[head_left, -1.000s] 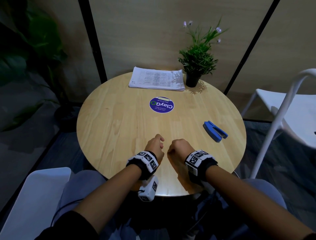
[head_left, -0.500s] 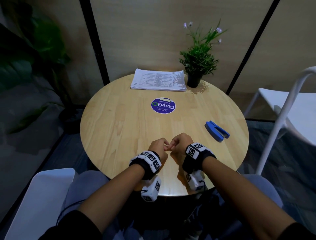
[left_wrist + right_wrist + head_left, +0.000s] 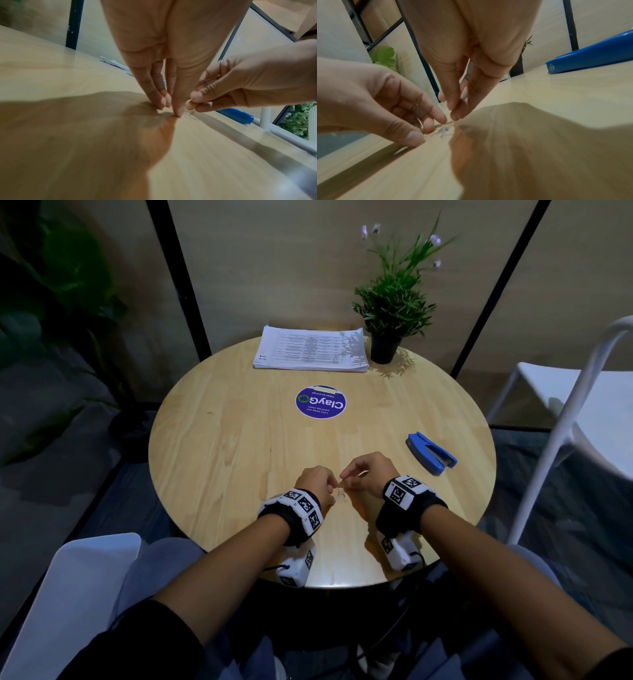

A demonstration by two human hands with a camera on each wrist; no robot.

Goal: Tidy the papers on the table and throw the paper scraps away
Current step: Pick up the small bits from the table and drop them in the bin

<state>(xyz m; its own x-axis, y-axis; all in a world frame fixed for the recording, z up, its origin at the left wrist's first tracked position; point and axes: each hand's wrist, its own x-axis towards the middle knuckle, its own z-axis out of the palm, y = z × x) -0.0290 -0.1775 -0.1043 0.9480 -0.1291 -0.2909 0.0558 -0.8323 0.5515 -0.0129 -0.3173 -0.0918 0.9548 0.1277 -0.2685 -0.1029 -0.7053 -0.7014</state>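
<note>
- Left hand [image 3: 317, 482] has its fingers bunched narrow and pointing down, tips [image 3: 177, 113] touching the table [image 3: 219, 460] right beside a tiny pile of small silvery bits [image 3: 340, 494]. Look like staples, but too small to be sure.
- Can't tell if the left fingers actually have hold of any of them.
- Right hand [image 3: 368, 472] is just across from it, thumb and forefinger [image 3: 197, 96] pressed together a little above the bits. They may be pinching something thin, can't make it out.
- So the bits sit on the wood between the two sets of fingertips, near the table's front edge.
- Stack of papers [image 3: 311, 349] lies squared up at the far edge, well away from both hands.
- Potted plant [image 3: 390, 302] stands just right of the stack.
- Round purple sticker [image 3: 320, 402] sits mid-table.
- Blue stapler [image 3: 431, 453] lies off to the right of the right hand, not touching it.
- White chair [image 3: 561, 405] stands beside the table on the right.
</note>
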